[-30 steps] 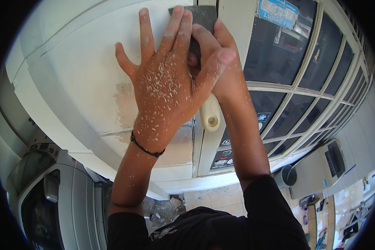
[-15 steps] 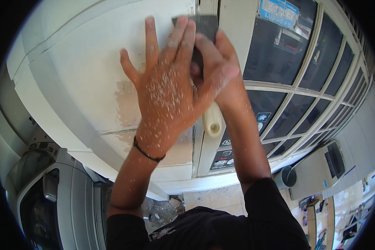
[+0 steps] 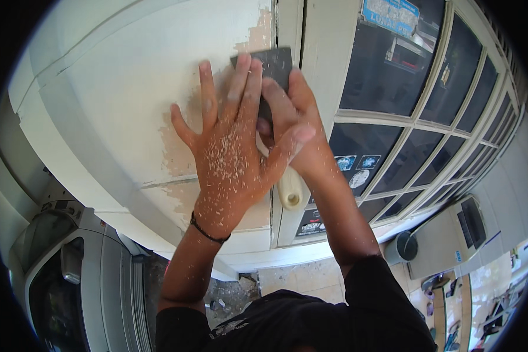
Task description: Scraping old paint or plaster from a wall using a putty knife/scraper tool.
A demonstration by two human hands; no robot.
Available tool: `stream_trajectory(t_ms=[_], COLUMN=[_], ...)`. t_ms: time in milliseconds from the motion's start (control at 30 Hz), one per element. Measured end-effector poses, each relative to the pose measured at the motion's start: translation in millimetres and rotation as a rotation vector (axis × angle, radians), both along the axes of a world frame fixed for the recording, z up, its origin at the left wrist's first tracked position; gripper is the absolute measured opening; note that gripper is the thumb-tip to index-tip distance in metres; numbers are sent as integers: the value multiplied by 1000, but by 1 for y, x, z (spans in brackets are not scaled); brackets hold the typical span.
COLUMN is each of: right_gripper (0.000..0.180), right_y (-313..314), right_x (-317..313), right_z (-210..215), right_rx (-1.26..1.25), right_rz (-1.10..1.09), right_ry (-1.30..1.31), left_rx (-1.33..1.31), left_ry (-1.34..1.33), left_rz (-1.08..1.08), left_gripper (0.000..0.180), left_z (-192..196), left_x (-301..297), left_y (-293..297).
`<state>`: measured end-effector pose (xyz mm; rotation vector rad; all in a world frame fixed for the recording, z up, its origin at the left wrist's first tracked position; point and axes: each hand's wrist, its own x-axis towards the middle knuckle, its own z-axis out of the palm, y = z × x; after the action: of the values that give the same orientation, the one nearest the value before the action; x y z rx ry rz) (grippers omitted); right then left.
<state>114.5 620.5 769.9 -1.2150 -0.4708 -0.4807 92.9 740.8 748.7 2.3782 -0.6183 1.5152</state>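
Note:
My right hand [image 3: 302, 132] is closed round a putty knife with a pale cream handle [image 3: 290, 189] and a wide dark blade [image 3: 276, 64]. The blade lies against the white painted panel [image 3: 129, 76], near its right edge. My left hand [image 3: 229, 146] is spread out, its middle fingertips resting on the blade and its other fingers stretched apart. Paint flakes cover the back of that hand, and a dark band circles the wrist. Peeled patches of pinkish beige [image 3: 179, 141] show beside the left hand, with another patch [image 3: 258, 32] above the blade.
A glazed door [image 3: 387, 76] with white bars and stickers stands to the right of the panel. A silver car [image 3: 94, 281] is at lower left. A grey bucket [image 3: 402, 247] and a white appliance [image 3: 446, 240] stand at lower right. Rubble [image 3: 234, 293] lies on the ground below.
Both hands and the putty knife have moved down the panel and slightly left. A bare patch above the blade, where the hands and tool were, is now visible.

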Motion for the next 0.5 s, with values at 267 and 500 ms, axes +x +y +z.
stream_trajectory(t_ms=[267,500], right_gripper=[48,47], right_y=[-15,-11], right_x=[24,15], right_z=[19,39], right_rx=[-772,-683], right_rz=[-791,-639], right_ry=[-742,-676], left_rx=[-18,23], left_ry=[-38,-131], left_rz=[10,48], left_gripper=[87,88], left_z=[14,39], left_x=[10,-1], left_y=[-6,-5])
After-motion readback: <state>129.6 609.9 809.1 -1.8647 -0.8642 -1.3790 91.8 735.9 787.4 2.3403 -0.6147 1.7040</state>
